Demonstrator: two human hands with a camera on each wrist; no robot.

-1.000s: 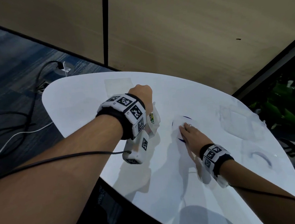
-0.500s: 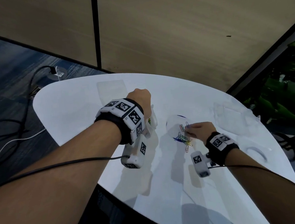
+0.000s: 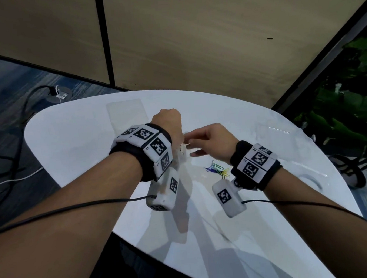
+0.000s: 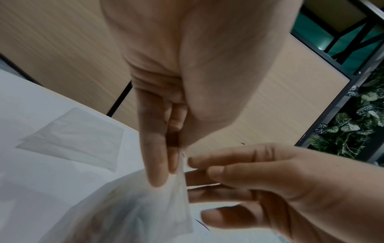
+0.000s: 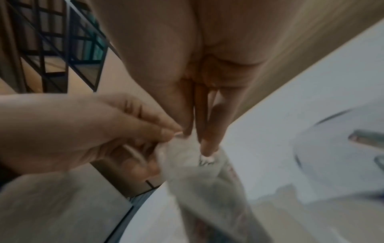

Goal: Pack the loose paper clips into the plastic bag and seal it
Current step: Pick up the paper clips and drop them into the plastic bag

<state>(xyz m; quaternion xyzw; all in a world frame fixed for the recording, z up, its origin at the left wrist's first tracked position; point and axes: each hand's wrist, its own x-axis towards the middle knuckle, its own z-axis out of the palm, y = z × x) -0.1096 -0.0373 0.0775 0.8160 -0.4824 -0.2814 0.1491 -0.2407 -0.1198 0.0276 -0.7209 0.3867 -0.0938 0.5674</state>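
A clear plastic bag (image 4: 133,207) hangs over the white table (image 3: 71,135). My left hand (image 3: 167,122) pinches the bag's top edge (image 4: 181,166). The right hand (image 3: 207,139) has come against the bag's open mouth (image 5: 187,154), thumb and fingers (image 5: 207,143) pinched close together. A small pale thing that looks like a paper clip (image 5: 205,159) sits at their tips. A loose pile of coloured paper clips (image 3: 217,169) lies on the table under my right wrist.
Flat empty bags (image 3: 127,112) lie at the table's far side, with more clear plastic (image 3: 288,129) at the right. A clear round lid (image 3: 310,178) sits near the right edge. Cables (image 3: 21,122) run over the floor at left, and plants (image 3: 352,102) stand at right.
My right hand left the clip pile, rose and moved left to the bag's mouth. The left hand kept hold of the bag, nearly in place.
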